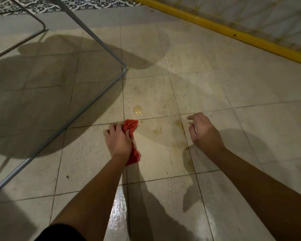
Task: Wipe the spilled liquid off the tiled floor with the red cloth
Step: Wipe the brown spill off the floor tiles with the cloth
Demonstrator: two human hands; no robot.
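Head view, the only one.

- Left hand [117, 141]: fingers curled tight round the red cloth [131, 126], knuckles down at the tiled floor [215, 87]. We see the cloth bunched, one wad poking out ahead of the fingers and a tail trailing back beside the wrist.
- Right hand [203, 133]: holds nothing, fingers loosely bent, hovering just above the floor, well apart from the cloth.
- Spilled liquid [137, 110]: a small pale-yellow bead, just beyond the cloth's front edge, across a grout line. Fainter yellowish smears [157, 130] lie between the two hands. A wet sheen [117, 206] shows nearer us, between the forearms.
- Grey metal tube frame [124, 69] stands to the left; a yellow bar [233, 33] runs along the far wall.

Handling, as we judge it: the cloth is light, soft and limp, so it folds wherever it is gripped. Held as a wad it gives a small contact patch. Taking it nearer the middle and pressing flat with the palm should cover more floor. The tiles look smooth and likely slick when wet.
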